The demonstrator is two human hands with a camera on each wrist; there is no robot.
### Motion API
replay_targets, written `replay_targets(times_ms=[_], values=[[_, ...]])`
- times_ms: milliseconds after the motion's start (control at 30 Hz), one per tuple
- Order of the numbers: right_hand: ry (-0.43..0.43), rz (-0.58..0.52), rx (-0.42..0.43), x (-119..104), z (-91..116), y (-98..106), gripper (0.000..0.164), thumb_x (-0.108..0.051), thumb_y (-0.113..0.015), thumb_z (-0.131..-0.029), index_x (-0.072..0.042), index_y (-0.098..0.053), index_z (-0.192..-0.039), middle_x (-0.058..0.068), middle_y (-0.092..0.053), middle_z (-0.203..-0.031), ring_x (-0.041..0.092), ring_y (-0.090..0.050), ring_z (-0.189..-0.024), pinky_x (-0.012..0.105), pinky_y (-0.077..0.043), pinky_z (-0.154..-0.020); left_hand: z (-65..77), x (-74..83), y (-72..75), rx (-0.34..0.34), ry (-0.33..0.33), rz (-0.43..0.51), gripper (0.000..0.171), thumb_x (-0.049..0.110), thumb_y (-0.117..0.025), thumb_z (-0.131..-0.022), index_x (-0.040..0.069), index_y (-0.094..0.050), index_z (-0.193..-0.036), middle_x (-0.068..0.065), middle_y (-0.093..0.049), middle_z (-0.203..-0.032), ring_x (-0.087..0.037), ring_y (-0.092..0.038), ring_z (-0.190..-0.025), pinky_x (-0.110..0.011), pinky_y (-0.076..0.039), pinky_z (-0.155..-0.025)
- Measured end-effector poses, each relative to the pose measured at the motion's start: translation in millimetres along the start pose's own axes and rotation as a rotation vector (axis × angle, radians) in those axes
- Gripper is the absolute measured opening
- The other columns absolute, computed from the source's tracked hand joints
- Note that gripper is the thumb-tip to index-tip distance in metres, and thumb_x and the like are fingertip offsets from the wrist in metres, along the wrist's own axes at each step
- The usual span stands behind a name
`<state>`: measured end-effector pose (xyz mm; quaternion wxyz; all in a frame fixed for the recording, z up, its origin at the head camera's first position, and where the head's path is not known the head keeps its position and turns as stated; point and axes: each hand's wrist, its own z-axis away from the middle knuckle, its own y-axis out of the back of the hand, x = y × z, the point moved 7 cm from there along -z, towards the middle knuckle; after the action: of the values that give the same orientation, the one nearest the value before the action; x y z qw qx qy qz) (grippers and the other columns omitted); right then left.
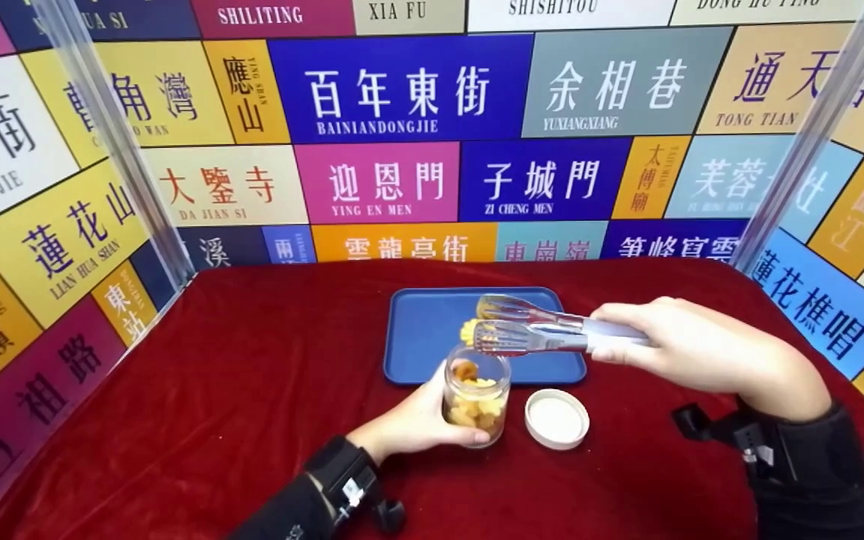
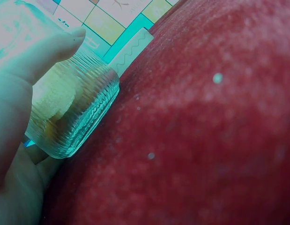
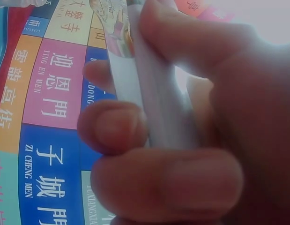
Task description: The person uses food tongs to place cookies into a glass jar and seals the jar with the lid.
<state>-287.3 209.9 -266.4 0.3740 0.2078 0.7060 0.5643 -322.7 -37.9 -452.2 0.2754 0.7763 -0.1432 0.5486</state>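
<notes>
My left hand (image 1: pixel 417 424) grips a clear glass jar (image 1: pixel 488 427), thumb across its front and fingers around its far side. Inside the jar lie several yellow and brown snack pieces (image 1: pixel 469 410); its mouth is uncovered. In the left wrist view the ribbed jar (image 2: pixel 88 101) leans over the red cloth. My right hand (image 1: pixel 691 349) holds a pair of metal tongs (image 1: pixel 507 337) by their pale handles, fingers curled round them in the right wrist view. A yellow wavy-edged piece (image 1: pixel 469 331) shows at the tong tips, just above the jar's mouth.
Behind the jar a blue tray (image 1: pixel 413 334) lies on the red tablecloth (image 1: pixel 274 360). A white round lid (image 1: pixel 556 420) rests right of the jar. Clear posts stand at both back corners, before a wall of coloured name signs (image 1: pixel 402 86).
</notes>
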Motion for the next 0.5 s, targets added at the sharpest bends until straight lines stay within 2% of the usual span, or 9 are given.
replay_targets(times_ms=[400,500], values=[[-0.034,-0.032,-0.025,2.3,-0.8,-2.9,0.024,-0.058,-0.061,-0.104,-0.035,-0.067,-0.111,-0.018,-0.066,-0.086,0.006,-0.058,-0.071,0.028,-0.044,-0.063,0.8,0.8,0.1,0.004,-0.007,-0.023,0.115,0.018,-0.094,-0.083,0.025,-0.015,-0.167,0.003,-0.058,-0.147,-0.013,-0.057,-0.134,-0.034,-0.038,-0.121],[-0.036,-0.037,-0.026,2.3,-1.2,-3.4,0.023,-0.057,-0.061,-0.104,-0.036,-0.067,-0.112,-0.018,-0.067,-0.088,0.006,-0.059,-0.073,0.028,-0.045,-0.065,1.1,1.2,0.2,0.007,-0.006,-0.029,0.113,0.018,-0.094,-0.082,0.026,-0.018,-0.166,0.005,-0.059,-0.145,-0.013,-0.057,-0.135,-0.034,-0.038,-0.121]])
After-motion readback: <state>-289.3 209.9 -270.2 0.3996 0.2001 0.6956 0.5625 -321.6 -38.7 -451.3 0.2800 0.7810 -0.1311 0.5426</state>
